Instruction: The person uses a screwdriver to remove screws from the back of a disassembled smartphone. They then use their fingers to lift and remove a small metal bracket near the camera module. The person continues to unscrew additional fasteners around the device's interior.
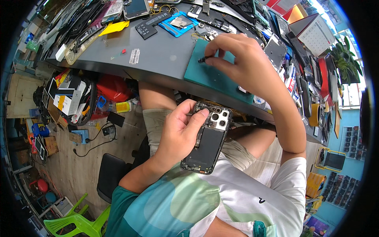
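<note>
My left hand [182, 125] is closed around an opened smartphone [207, 144] above my lap. Its inside faces up, showing a dark battery and a cluster of camera lenses in one upper corner; my thumb rests near those lenses. Over the green work mat [197, 73] on the desk, my right hand [241, 59] pinches a small black part [202, 60] between thumb and fingertips. The part is too small to name and sits close above the mat or on it; I cannot tell which.
On the grey desk lie a razor blade [134, 56], a black battery [147, 28] and a blue frame [178, 23]. Phone parts crowd the back and right. A green plastic chair [81, 221] stands on the floor at lower left, near a box [68, 100].
</note>
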`<state>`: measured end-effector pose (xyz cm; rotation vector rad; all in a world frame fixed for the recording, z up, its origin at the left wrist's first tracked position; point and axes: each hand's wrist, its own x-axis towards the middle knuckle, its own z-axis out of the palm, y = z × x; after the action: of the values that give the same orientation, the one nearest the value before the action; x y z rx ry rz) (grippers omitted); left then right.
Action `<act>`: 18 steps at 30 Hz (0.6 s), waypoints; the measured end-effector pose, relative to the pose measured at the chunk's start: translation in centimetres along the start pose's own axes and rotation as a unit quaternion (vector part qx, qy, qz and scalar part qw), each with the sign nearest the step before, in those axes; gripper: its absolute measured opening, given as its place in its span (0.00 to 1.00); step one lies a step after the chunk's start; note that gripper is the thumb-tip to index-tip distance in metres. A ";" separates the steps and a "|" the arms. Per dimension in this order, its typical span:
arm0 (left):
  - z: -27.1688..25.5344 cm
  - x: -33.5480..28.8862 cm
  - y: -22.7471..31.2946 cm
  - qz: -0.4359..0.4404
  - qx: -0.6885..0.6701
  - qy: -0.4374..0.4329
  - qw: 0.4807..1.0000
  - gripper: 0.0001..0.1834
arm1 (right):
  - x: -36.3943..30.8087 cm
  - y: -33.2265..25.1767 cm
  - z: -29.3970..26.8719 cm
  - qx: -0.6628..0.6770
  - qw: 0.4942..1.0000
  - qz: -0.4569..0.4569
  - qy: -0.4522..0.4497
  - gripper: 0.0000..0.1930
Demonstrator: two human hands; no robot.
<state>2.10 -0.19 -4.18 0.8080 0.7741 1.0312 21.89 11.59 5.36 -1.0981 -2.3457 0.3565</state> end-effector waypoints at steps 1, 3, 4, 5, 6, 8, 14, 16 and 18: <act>0.1 0.0 0.0 0.001 -0.001 0.003 1.000 0.08 | -0.4 -0.4 -0.3 0.013 1.000 -0.003 0.001 0.09; 0.3 -0.1 0.1 -0.006 0.000 0.001 1.000 0.07 | -1.8 -1.5 -1.0 0.073 0.997 0.039 -0.009 0.10; 0.3 -0.2 0.3 -0.013 0.002 -0.002 1.000 0.07 | -2.5 -2.1 -1.4 0.103 0.993 0.060 -0.014 0.10; 0.4 -0.2 0.4 -0.020 0.004 -0.007 1.000 0.07 | -2.9 -3.1 -2.1 0.090 0.992 0.079 -0.034 0.10; 0.4 -0.3 0.5 -0.023 0.008 -0.011 1.000 0.07 | -3.5 -3.2 -2.2 0.105 0.991 0.072 -0.038 0.10; 0.5 -0.5 0.6 -0.028 0.016 -0.021 0.999 0.09 | -4.4 -3.3 -2.2 0.135 0.988 0.059 -0.046 0.08; 0.8 -0.6 1.0 -0.029 0.002 -0.037 0.999 0.14 | -8.6 -6.0 -0.3 -0.027 0.997 -0.050 0.061 0.17; 1.0 -0.6 0.7 -0.033 -0.036 -0.032 0.998 0.17 | -9.9 -6.4 1.1 -0.095 0.986 -0.080 0.113 0.18; 1.1 -0.7 0.7 -0.051 -0.065 -0.041 0.996 0.19 | -10.9 -6.6 2.1 -0.142 0.976 -0.086 0.141 0.21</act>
<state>2.47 -0.87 -2.89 0.6878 0.6653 0.9411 22.37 -1.01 2.79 -0.9865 -2.2547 -0.1940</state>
